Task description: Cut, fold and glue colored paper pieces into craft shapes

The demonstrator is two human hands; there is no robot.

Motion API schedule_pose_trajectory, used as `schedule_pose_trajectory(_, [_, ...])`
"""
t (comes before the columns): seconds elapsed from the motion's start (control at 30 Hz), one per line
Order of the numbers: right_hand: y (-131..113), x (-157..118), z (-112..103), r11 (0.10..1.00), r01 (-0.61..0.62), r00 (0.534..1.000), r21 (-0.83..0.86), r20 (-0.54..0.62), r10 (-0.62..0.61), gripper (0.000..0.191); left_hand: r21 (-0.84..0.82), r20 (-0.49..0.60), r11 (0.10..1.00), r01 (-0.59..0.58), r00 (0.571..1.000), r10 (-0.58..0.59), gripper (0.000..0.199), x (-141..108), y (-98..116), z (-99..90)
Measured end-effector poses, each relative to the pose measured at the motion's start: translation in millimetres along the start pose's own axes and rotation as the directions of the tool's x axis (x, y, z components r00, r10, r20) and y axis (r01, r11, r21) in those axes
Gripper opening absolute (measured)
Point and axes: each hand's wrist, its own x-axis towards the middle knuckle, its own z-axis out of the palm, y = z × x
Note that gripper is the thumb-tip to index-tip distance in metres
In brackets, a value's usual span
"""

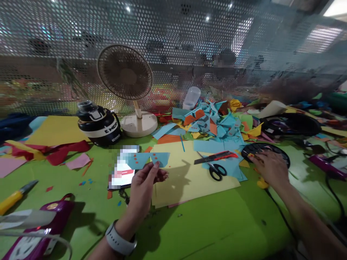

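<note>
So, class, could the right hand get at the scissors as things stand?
Probably yes: the scissors lie left of the right hand, handles uncovered, with seemingly only the tray rim and flat paper between. The cutter lies by their far end, leaving the handles free.

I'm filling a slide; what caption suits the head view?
Left hand holding orange-dotted blue paper, right hand at a black tray, scissors lying between them.

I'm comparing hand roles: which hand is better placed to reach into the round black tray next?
Probably the right hand: it is over the round black tray. The left hand is farther away, its grip occupied by light-blue paper with small orange marks.
</note>
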Motion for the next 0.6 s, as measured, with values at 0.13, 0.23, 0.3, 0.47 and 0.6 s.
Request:
schedule_pose_trajectory(0.13, [2.9,5.4,6.7,0.996,0.017,1.000,0.089,-0.017,-0.015,0.031,0.017,0.003,1.000,-0.004,1.000,0.004,0.034,0.4,-1.5,-1.0])
schedule_pose_trajectory(0.23, [4.6,10.1,7.2,0.988,0.022,1.000,0.151,-0.013,-0.020,0.031,0.013,0.002,1.000,-0.006,1.000,0.006,0.033,0.9,-2.7,-2.4])
schedule_pose_trajectory(0.3, [5.4,10.7,5.6,0.985,0.006,1.000,0.174,-0.005,-0.006,0.032,0.012,0.005,1.000,-0.005,1.000,0.005,0.032,1.2,-3.0,-2.9])
schedule_pose_trajectory(0.47, [6.1,6.7,0.9,0.980,-0.041,0.999,0.195,0.012,0.039,0.037,0.008,0.015,1.000,0.000,1.000,0.000,0.032,0.3,-1.6,0.6])
schedule_pose_trajectory(0.6, [8.2,7.1,1.7,0.960,-0.082,0.997,0.269,0.005,0.083,0.045,-0.001,0.006,1.000,0.005,1.000,-0.005,0.034,-1.5,0.8,3.9])
